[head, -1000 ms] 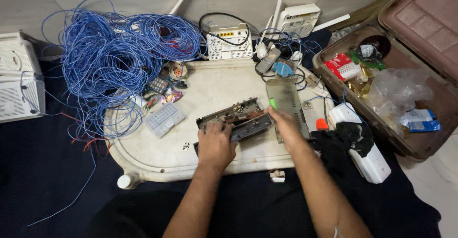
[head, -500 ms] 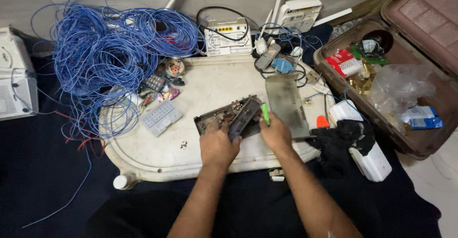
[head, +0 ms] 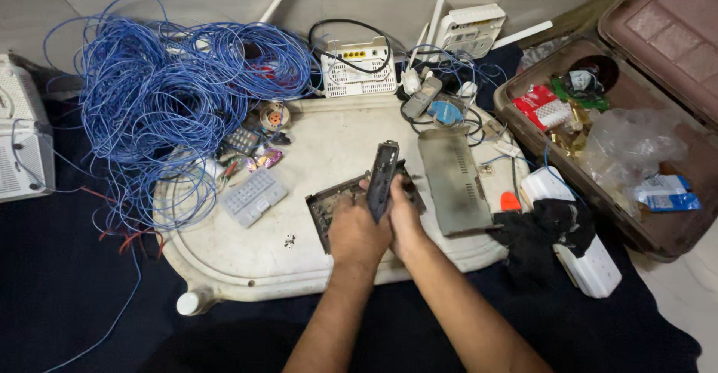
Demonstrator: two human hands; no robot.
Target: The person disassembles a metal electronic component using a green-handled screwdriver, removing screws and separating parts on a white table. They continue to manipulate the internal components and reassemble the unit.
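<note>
Both my hands grip a dark narrow panel [head: 384, 176], a front piece of an opened electronic box, held on edge and nearly upright. My left hand [head: 357, 231] and my right hand [head: 405, 220] close around its lower end. Under them lies the open dark chassis [head: 323, 210] on a white tray-like board [head: 247, 257]. A grey perforated metal cover [head: 452, 180] lies flat just right of my hands.
A big tangle of blue wire [head: 161, 96] covers the left. A small grey keypad [head: 253, 196], white routers [head: 359, 70], adapters and cables sit at the back. An open brown suitcase [head: 658, 246] with packets and plastic stands right. A black cloth [head: 542, 231] lies on a white box.
The dark panel has been lifted off the chassis and turned from lying slanted to standing on edge. My right hand has moved in beside my left; the view has shifted closer.
</note>
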